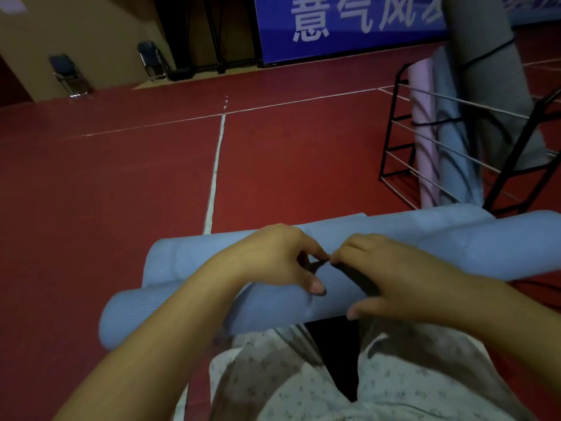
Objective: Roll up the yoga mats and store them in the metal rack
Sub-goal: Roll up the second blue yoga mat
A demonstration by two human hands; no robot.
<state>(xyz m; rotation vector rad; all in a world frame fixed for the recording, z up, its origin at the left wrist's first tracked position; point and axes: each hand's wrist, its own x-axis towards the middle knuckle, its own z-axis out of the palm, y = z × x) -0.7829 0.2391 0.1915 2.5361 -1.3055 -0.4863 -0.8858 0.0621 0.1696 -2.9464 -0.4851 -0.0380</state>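
Observation:
A rolled blue yoga mat (170, 305) lies across my lap, with a second blue roll (425, 235) just behind it, stretching to the right. Both hands rest on top of the near roll at its middle. My left hand (279, 256) and my right hand (382, 275) pinch a thin dark cord (315, 262) between their fingertips, which meet above the mat. The black metal rack (397, 141) stands at the right on the floor. It holds upright rolled mats: a pink one (425, 132), a blue one (455, 153) and a grey one (485, 71) tied with dark cords.
The red sports floor (121, 177) with white lines spreads ahead and to the left. Two folding chairs (69, 74) stand by the far wall. A blue banner (334, 25) with white characters hangs at the back.

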